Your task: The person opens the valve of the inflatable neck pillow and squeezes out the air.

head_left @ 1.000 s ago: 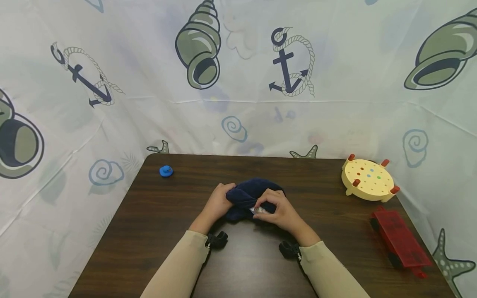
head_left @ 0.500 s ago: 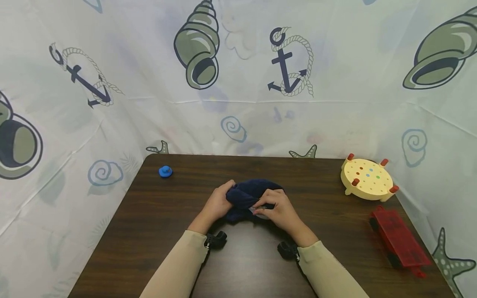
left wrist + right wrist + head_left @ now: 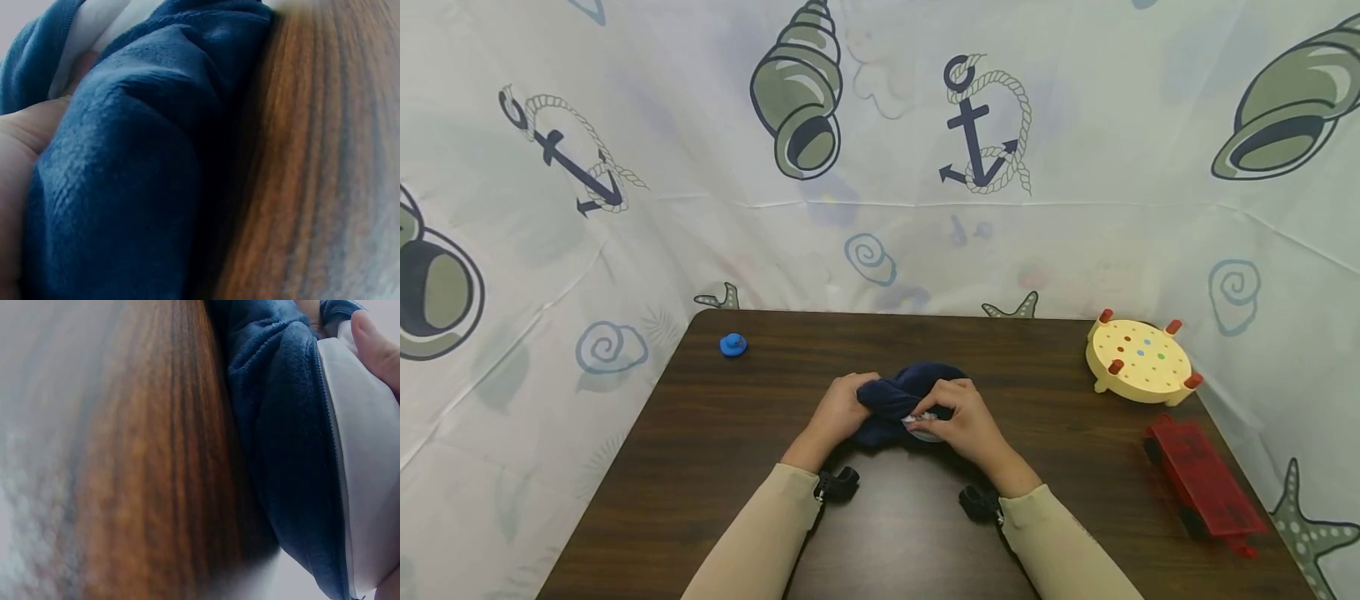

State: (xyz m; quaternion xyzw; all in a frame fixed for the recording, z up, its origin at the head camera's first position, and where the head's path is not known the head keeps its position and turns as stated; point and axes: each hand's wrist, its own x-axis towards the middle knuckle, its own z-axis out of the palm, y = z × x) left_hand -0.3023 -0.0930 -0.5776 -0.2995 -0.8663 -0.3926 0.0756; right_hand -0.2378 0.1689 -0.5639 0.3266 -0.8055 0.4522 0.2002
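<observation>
A curved navy plush pillow (image 3: 917,382) lies at the middle of the table, held between both hands. Along its near side runs an open zipper (image 3: 331,431), and a white inner part (image 3: 369,450) bulges out through the gap. My left hand (image 3: 841,410) grips the pillow's left end; in the left wrist view, much of that hand is hidden by navy cloth (image 3: 125,156). My right hand (image 3: 958,421) pinches the white inner at the opening. In the right wrist view its thumb (image 3: 378,353) presses on the white fabric.
A small blue rubber duck (image 3: 733,345) sits at the back left of the dark wooden table (image 3: 700,467). At the right stand a round yellow toy with red pegs (image 3: 1138,360) and a red toy wagon (image 3: 1206,479). A printed curtain (image 3: 880,167) hangs behind.
The left hand has turned slightly and shifted a little on the pillow's left end. The pillow's folds have moved slightly, while the right hand keeps its pinch at the opening.
</observation>
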